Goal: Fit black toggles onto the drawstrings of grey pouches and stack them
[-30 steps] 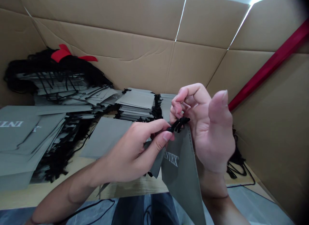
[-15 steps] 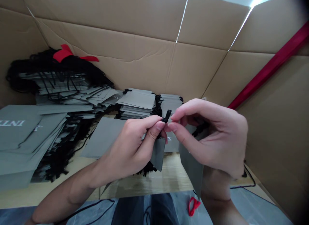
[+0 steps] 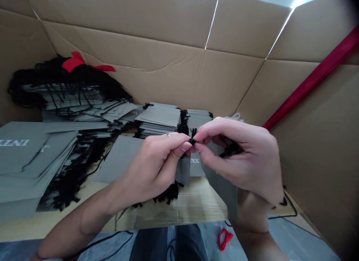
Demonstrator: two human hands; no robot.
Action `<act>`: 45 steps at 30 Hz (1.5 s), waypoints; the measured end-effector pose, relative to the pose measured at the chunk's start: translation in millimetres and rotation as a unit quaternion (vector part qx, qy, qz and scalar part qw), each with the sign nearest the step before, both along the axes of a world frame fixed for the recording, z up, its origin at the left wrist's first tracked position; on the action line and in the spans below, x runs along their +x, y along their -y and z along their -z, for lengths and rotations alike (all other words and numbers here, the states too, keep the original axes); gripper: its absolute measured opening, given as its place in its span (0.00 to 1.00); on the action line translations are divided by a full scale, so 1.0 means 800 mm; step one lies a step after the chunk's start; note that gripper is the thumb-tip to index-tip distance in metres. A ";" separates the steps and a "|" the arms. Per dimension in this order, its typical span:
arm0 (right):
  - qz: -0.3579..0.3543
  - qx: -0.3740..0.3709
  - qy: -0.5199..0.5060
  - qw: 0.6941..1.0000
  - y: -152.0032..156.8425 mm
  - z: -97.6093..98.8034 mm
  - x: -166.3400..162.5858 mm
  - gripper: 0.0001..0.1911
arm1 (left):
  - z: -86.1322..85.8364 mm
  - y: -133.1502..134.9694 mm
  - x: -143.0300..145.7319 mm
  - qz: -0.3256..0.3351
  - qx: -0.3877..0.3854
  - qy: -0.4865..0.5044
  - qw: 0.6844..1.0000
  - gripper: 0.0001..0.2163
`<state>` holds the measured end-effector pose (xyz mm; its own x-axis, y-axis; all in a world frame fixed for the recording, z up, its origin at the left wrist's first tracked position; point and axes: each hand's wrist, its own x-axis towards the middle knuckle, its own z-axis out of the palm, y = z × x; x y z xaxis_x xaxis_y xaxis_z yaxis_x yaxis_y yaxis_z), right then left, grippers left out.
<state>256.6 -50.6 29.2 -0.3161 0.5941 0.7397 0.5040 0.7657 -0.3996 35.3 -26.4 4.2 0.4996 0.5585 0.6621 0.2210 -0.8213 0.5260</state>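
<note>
Pinching the black cord (image 3: 192,141) between thumb and fingertip, the left hand (image 3: 157,162) is beside the right hand (image 3: 252,156), which also grasps this cord with finger ends; the cord is in front of the gray stack (image 3: 159,116), slightly right; the red cloth (image 3: 74,61) lies left of the stack.

Both hands bare, left (image 3: 157,162) and right (image 3: 249,156); fingers (image 3: 179,138) slim, thumbnail (image 3: 186,144) on the left rounded; one small, shiny ring (image 3: 168,135) on the left hand (a narrow band, metallic by its glint, too small to make out any pattern); forearms (image 3: 95,212) uncovered as far as seen; below, trousers (image 3: 153,244) dark blue, denim-like, both legs showing, weave too blurred to read.
</note>
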 end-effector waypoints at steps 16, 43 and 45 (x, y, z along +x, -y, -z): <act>-0.018 -0.064 -0.029 0.997 -0.004 -0.005 -0.001 0.10 | 0.005 -0.003 -0.017 -0.003 0.050 0.085 0.995 0.08; -0.042 -0.158 -0.125 0.978 -0.003 -0.007 -0.018 0.09 | 0.015 -0.009 -0.007 -0.023 0.086 0.133 0.987 0.09; -0.048 -0.166 -0.130 0.976 -0.005 -0.011 -0.019 0.08 | 0.016 -0.013 -0.004 -0.022 0.088 0.158 0.983 0.08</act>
<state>241.4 -46.3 37.7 -0.2103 0.7908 0.5749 0.2846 0.6121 -0.7379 32.4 -16.3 -8.7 0.2316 0.4374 0.8689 0.1074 -0.8993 0.4240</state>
